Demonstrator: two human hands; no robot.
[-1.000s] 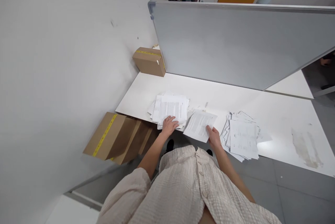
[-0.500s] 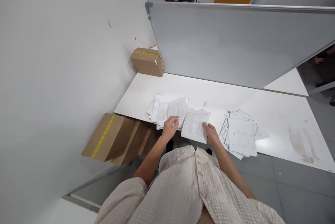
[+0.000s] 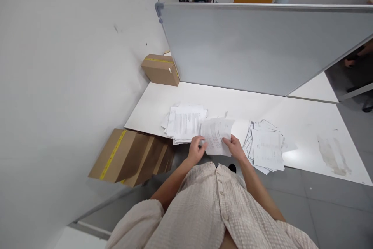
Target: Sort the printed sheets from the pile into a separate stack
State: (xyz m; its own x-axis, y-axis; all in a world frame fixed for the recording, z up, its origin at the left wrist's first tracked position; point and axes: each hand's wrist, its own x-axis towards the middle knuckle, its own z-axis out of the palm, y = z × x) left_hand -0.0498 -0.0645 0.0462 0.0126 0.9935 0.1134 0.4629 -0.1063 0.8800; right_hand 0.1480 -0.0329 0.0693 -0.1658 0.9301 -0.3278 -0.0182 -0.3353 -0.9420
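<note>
My right hand (image 3: pixel 234 147) grips printed paper sheets (image 3: pixel 216 134) by their right edge, thumb on top. The sheets are held tilted above the table's front edge, and their exact number cannot be made out. At their lower left edge is my left hand (image 3: pixel 198 149), its thumb and curved fingers apart. Just left of the held sheets lies a pile of printed papers (image 3: pixel 186 124), loosely stacked. A second, fanned-out pile of papers (image 3: pixel 267 147) rests to the right of my right hand.
The white table (image 3: pixel 303 124) runs along a grey partition panel (image 3: pixel 239 47). One cardboard box (image 3: pixel 160 71) with yellow tape stands in the far left corner. Several more cardboard boxes (image 3: pixel 116 157) are below the table's left end. A white wall (image 3: pixel 72 66) closes off the left.
The loose sheet between my left fingers and the left pile has come over to the held sheets. My left hand has shifted right and toward me, with its fingers now at their edge.
</note>
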